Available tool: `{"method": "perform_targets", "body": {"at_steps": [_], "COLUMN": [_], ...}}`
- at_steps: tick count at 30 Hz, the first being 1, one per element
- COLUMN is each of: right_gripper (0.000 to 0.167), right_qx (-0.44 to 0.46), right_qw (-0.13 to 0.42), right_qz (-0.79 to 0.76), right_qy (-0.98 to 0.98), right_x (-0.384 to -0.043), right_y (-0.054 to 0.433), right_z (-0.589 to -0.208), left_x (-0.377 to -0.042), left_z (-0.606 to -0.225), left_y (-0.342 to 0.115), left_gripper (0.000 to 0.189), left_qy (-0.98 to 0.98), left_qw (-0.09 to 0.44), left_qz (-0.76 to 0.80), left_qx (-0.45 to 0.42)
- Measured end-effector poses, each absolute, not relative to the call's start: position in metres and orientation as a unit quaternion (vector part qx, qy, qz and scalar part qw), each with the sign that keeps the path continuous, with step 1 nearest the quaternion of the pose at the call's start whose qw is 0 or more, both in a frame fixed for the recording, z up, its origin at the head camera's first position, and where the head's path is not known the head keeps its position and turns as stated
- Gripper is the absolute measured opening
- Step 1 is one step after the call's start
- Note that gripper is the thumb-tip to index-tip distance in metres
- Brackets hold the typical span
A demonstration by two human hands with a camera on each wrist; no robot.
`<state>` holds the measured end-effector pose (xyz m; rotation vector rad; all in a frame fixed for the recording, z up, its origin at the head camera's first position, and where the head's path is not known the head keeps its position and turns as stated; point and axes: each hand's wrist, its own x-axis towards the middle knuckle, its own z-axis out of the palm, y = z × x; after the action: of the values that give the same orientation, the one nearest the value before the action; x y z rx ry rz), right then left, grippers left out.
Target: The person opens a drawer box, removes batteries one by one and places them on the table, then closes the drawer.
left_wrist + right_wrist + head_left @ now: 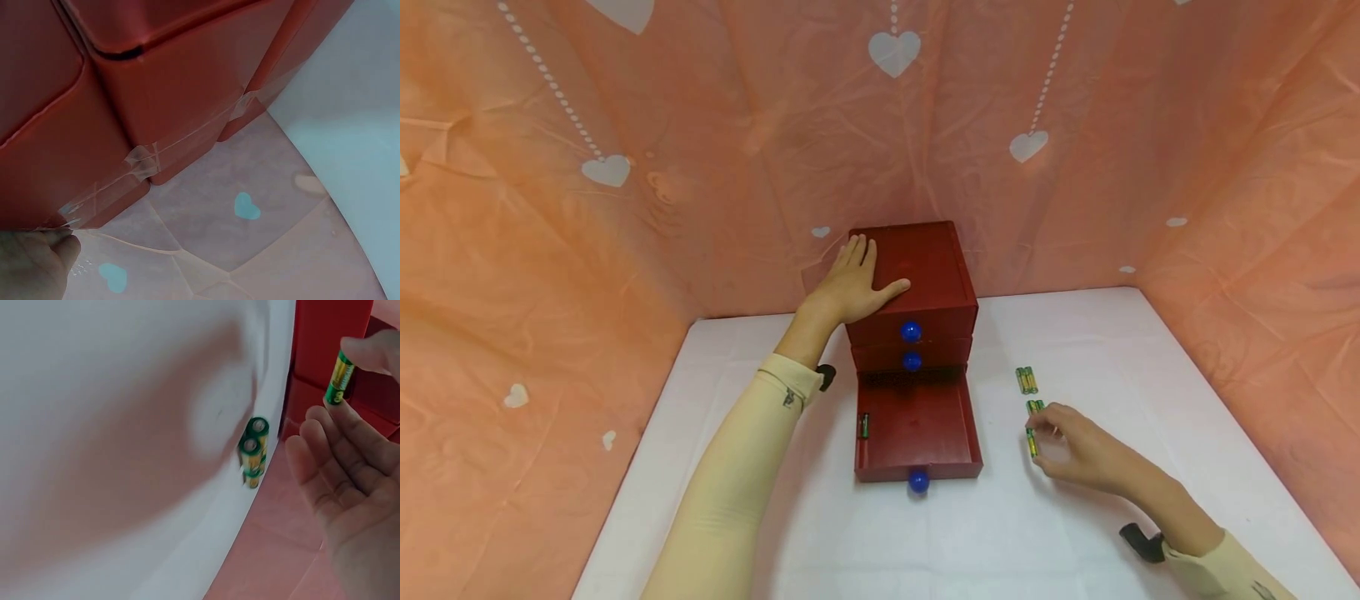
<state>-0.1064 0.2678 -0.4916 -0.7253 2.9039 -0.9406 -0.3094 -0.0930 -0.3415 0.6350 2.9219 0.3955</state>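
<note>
A dark red drawer cabinet with blue knobs stands at the back of the table. Its bottom drawer is pulled out, and one green battery lies along that drawer's left side. My left hand rests on the cabinet top, fingers straight and thumb spread. Right of the drawer, my right hand pinches a green and yellow battery by its ends, between thumb and a fingertip. Beyond it, more batteries lie in small groups on the white cloth; the nearer group is partly hidden by the right hand.
White cloth covers the table. Orange sheeting with white hearts hangs behind and on both sides. Clear tape runs along the cabinet's side. The blue knob of the pulled-out drawer juts toward me.
</note>
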Motion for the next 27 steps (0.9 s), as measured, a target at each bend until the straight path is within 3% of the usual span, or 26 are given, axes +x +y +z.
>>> {"method": "perform_targets", "body": {"at_steps": [15,27], "right_gripper": [0.047,0.042], "right_qx": [-0.188,-0.193], "right_qw": [0.076,0.07], "right_qz": [-0.29,-0.301], "right_qy": [0.935,0.931], "right_x": [-0.101,-0.101], "right_y": [0.295,0.304], "right_z": [-0.501,-0.508], "left_x": [-0.309,-0.312], "left_z": [-0.341,-0.343], "left_y": [-0.092,-0.093], "left_gripper": [0.106,0.106], "left_qy": [0.967,0.967], "left_qw": [0.061,0.06], "left_qz": [0.13,0.131], "left_qx": [0.212,0.212]}}
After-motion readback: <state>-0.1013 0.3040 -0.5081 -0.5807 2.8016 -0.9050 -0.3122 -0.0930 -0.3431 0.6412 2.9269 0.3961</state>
